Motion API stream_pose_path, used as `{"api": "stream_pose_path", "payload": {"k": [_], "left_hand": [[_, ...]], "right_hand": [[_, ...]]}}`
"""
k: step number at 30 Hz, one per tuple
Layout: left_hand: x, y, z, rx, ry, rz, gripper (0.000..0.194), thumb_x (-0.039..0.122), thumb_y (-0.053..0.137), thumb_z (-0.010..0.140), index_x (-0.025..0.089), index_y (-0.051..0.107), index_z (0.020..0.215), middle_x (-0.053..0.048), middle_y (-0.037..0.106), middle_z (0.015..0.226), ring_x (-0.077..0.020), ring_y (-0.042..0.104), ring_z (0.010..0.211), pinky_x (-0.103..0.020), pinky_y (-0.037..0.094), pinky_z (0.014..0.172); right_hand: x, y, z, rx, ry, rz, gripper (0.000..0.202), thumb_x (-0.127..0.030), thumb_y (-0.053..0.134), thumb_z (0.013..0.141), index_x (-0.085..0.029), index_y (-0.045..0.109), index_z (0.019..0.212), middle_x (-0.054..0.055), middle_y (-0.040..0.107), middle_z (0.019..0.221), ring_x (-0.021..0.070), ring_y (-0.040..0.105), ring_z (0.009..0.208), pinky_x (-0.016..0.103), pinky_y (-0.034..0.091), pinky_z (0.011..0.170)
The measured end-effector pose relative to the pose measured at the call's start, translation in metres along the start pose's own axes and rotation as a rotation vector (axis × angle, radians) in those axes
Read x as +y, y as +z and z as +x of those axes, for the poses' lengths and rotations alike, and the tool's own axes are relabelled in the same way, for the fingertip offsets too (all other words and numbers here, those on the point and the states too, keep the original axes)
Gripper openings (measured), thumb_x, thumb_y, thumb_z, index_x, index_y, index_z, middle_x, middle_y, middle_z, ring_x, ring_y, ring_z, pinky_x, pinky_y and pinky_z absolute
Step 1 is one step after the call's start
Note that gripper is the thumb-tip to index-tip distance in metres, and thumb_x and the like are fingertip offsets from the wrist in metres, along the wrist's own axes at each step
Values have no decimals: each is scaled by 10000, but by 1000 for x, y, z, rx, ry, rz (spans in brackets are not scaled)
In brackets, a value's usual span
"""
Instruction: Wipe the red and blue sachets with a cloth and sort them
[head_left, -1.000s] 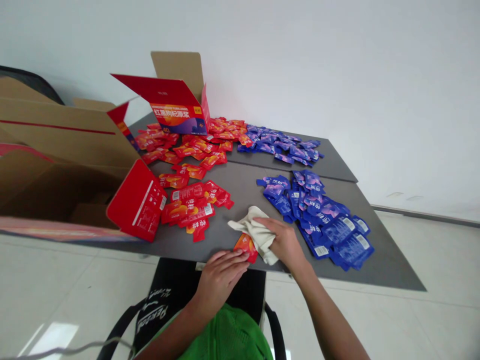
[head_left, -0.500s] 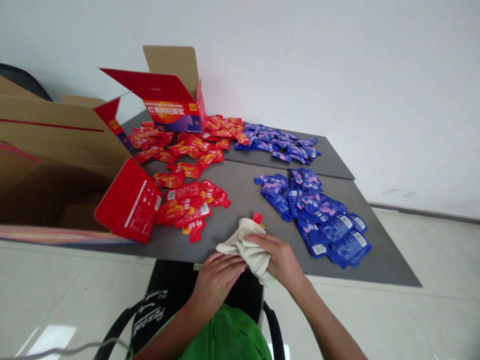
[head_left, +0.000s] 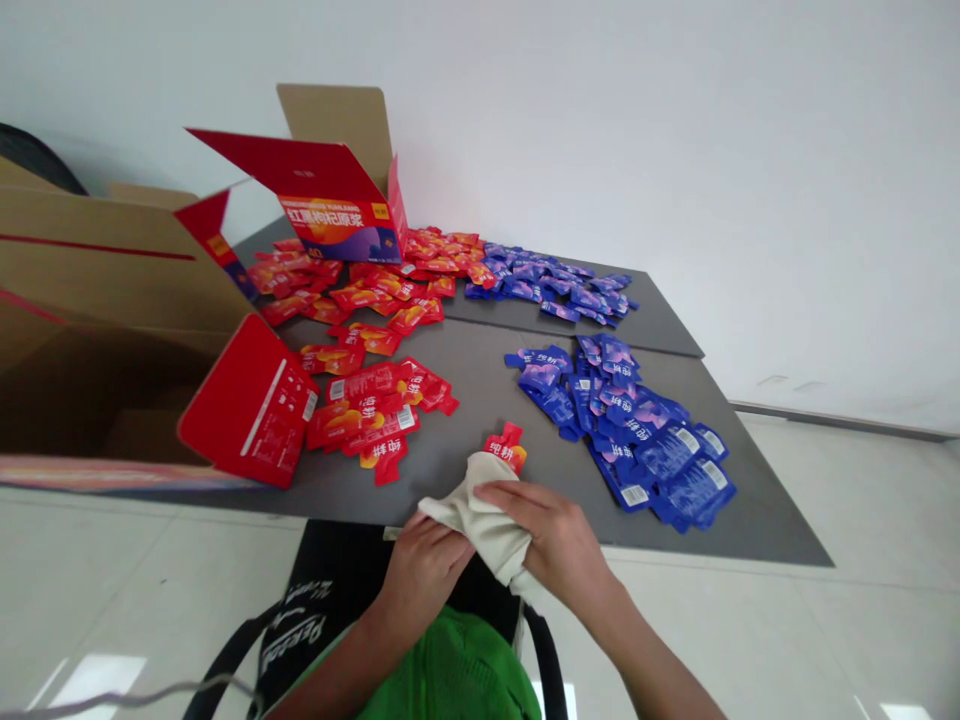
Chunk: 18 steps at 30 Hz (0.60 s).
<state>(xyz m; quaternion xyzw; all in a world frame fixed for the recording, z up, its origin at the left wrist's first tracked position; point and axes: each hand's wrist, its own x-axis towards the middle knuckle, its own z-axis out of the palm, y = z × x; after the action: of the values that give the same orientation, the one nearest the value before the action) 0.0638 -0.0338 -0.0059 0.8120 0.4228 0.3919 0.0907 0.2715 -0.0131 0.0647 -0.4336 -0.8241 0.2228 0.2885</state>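
Observation:
Bunched in my right hand (head_left: pixel 559 540) is a cream cloth (head_left: pixel 484 510), its fingers closed on the folds near the table's front edge. The cloth lies over the lower part of a red pouch (head_left: pixel 507 446), whose upper part and cap end show. My left hand (head_left: pixel 427 560) is at the cloth's left side, fingers together; its fingertips are partly hidden, and it may be holding the pouch's lower end under the cloth. Left of the hands lie several red pouches (head_left: pixel 375 410). To the right is a pile of blue pouches (head_left: pixel 645 435).
A large open carton (head_left: pixel 97 250) fills the left side, its red flap over the grey table (head_left: pixel 465 370). Behind stands a red open box (head_left: pixel 341 215). More red pouches (head_left: pixel 442 255) and blue pouches (head_left: pixel 555 285) lie at the back. A black bag (head_left: pixel 330 590) is below the edge.
The cloth and my right hand have moved slightly down toward the table's front edge. More of the red pouch now shows above the cloth. The view has shifted a little.

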Motion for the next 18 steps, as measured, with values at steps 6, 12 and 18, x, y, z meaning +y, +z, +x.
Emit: {"api": "stream_pose_path", "payload": {"k": [6,12,18], "left_hand": [[1,-1,3,-2,38,-37,195,222,561,1063,260,744,1118,15,807,1154,-186,763,1058,-372,515,966],[1,0,4,4,33,-41,171,219,577,1057,258,732,1116,30,805,1159,-178,760,1078,-372,512,977],[2,-1,2,-3,0,-16,278,213,549,1056,218,746,860,-7,814,874,-194,773,821,-382,551,872]], "right_hand": [[43,7,30,45,71,17,508,-68,646,904,-302,704,1351,43,742,1345,233,717,1218,344,567,1048],[51,-18,58,157,101,-128,518,-48,640,886,-251,704,1358,75,738,1351,258,716,1216,376,563,1053],[2,1,5,57,32,-4,557,-50,629,917,-323,663,1402,29,720,1379,210,705,1228,307,561,1043]]}}
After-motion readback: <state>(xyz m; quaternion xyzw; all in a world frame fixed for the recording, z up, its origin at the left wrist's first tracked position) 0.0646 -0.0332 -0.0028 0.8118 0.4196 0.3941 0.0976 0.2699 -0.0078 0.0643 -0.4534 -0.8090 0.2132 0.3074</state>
